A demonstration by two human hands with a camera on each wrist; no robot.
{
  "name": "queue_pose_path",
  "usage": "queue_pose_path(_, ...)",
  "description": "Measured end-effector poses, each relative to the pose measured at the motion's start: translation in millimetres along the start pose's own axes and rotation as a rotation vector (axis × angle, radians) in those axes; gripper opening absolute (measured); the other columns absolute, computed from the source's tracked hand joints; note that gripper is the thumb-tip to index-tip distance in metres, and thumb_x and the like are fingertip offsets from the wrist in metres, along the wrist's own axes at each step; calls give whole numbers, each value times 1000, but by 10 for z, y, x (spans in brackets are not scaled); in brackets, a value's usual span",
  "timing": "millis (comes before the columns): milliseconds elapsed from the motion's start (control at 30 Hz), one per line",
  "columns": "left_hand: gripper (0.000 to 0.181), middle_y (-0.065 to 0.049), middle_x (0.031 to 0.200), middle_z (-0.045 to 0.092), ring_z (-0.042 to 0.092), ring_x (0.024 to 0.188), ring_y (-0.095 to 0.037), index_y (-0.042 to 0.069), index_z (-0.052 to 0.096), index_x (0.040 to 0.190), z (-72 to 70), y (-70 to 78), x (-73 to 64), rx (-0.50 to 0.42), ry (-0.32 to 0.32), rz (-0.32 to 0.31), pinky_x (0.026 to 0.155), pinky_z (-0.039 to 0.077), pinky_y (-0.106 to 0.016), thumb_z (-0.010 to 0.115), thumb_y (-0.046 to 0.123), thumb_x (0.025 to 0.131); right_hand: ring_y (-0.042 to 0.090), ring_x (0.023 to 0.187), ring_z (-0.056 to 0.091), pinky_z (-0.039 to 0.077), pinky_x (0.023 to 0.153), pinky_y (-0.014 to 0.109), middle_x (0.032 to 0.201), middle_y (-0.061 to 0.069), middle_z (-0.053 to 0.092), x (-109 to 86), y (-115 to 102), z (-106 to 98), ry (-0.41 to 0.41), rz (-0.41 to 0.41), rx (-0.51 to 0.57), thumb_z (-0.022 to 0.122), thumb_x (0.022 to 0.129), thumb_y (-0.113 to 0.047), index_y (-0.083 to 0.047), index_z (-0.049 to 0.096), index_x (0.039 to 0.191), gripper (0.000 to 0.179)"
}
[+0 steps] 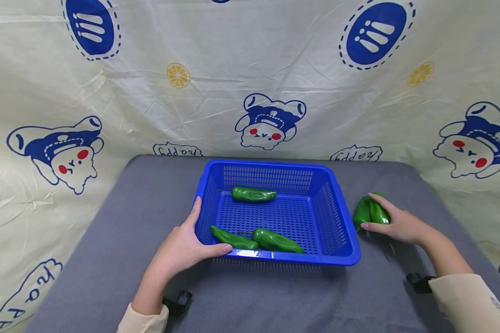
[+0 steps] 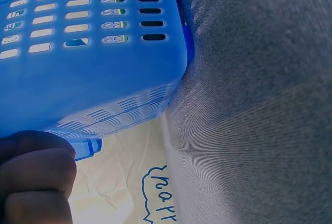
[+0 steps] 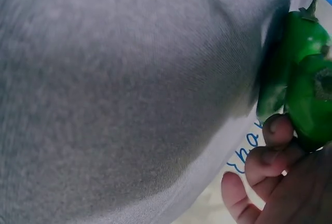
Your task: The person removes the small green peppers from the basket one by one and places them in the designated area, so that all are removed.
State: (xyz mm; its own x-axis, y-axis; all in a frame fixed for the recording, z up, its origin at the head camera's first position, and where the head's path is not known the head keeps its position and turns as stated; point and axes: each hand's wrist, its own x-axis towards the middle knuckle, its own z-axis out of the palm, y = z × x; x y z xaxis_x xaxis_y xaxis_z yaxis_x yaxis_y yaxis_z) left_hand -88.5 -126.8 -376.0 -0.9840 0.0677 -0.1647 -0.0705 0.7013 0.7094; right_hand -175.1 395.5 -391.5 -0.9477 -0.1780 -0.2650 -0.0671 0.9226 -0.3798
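Observation:
A blue plastic basket (image 1: 271, 256) with slotted walls stands in the middle of the table. My left hand (image 1: 177, 249) grips its front left corner, thumb over the front rim; in the left wrist view curled fingers (image 2: 39, 177) lie against the basket's wall. Inside the basket, one green pepper (image 1: 254, 194) lies toward the back and two more, a slim one (image 1: 235, 239) and a thicker one (image 1: 277, 240), lie along the front. To the right of the basket, my right hand (image 1: 404, 226) holds two green peppers (image 1: 361, 212) side by side, low over the cloth; part of them is hidden.
Grey cloth (image 1: 141, 222) covers the table around the basket. A pale printed curtain (image 1: 216, 115) hangs behind and along both sides. Black straps (image 1: 177, 303) sit at the wrists, below the sleeves.

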Motion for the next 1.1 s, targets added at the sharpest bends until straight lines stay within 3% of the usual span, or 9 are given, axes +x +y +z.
queue_pose_path(100,133,-21,150,47,58,125,-35,31,-4,160,-1,5,4,1,2,4,91,52,-53,80,71,64,37,93,56,43,69,40,120,38,51,3,-9,22,-22,17,-46,63,88,-62,-10,6,159,105)
queue_pose_path(300,134,-22,149,48,58,125,-34,31,-3,160,1,5,1,5,6,5,91,51,-52,80,71,64,54,107,55,46,80,59,132,52,39,-32,-23,76,-50,31,-135,60,87,-68,-7,7,158,108)
queue_pose_path(633,136,-21,149,48,59,123,-33,31,-4,160,-8,10,-4,9,4,-3,89,52,-50,79,74,62,67,110,49,46,75,67,136,52,34,-113,-20,-93,-26,146,-242,50,83,-81,-11,2,159,114)
queue_pose_path(733,135,-22,150,47,59,124,-33,31,-4,160,-8,11,-4,15,5,-3,89,52,-50,79,73,62,61,102,56,49,69,60,129,48,46,-132,-31,-190,10,139,-210,49,86,-79,-9,2,159,112)
queue_pose_path(833,135,-22,150,46,59,124,-33,31,-3,160,-8,15,-4,17,5,-3,89,52,-51,80,73,63,40,80,62,47,59,44,104,35,61,-138,-71,-295,91,109,-149,49,90,-73,-6,3,159,106)
queue_pose_path(900,135,-22,150,46,59,124,-34,31,-3,160,-8,18,-6,19,4,-4,89,52,-50,80,73,62,26,70,55,41,54,36,90,21,58,-141,-140,-376,164,82,-101,49,93,-69,-7,5,159,101)
queue_pose_path(967,135,-23,150,46,59,124,-34,31,-3,160,-8,18,-5,20,4,-4,88,52,-50,79,73,62,22,66,50,36,52,34,84,14,53,-147,-248,-461,240,42,-55,51,94,-64,-9,7,160,96)
queue_pose_path(1100,134,-24,150,46,59,124,-34,32,-4,160,-9,15,-8,21,4,-10,89,52,-51,80,72,64,21,64,46,35,52,34,84,11,51,-148,-580,-641,320,-50,-11,56,95,-57,-19,10,161,89)
